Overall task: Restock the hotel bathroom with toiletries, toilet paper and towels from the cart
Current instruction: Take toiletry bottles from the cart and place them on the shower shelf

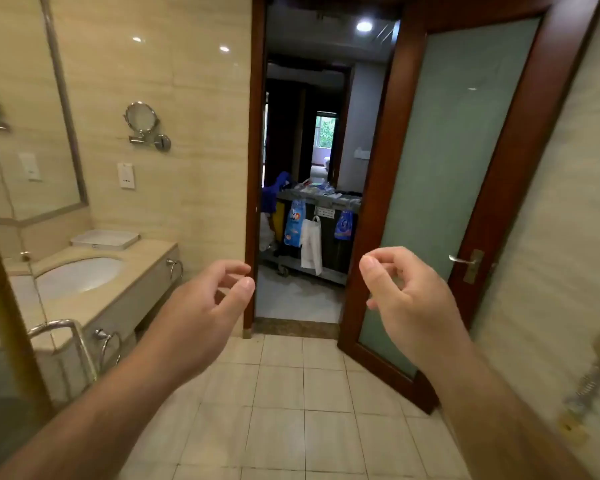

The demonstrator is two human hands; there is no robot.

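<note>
Item 1. Our left hand [201,303]: raised in front of us before the left door jamb, fingers [234,271] loosely curved and relaxed, gripping nothing.

Item 2. Our right hand [406,296]: raised level with the left, before the edge of the door, fingers [394,268] loosely curled toward the thumb, likewise empty.

Item 3. Cart [321,202]: we record it outside the bathroom, beyond the doorway, well apart from both hands. Its top shelf carries small supplies too blurred for us to name. Three bags hang from its near side: a blue bag [294,226], a white bag [311,249] just beside it, and a second blue bag [343,225] to the right.

Item 4. Door [458,150]: wood frame, frosted glass panel, swung inward on our right, with a metal lever handle [463,260].

Item 5. Bench [118,289]: beige stone, along the left wall, with an oval sink [78,275] set into it. A shallow white tray [104,239] sits at its far end against the wall. Two chrome towel rings [175,266] are fixed to its front.

Item 6. Wall fittings above the bench: a large framed mirror [28,133], a round swivel mirror [141,116], a white switch plate [125,175].

Item 7. Floor [291,410]: pale square tiles.
</note>
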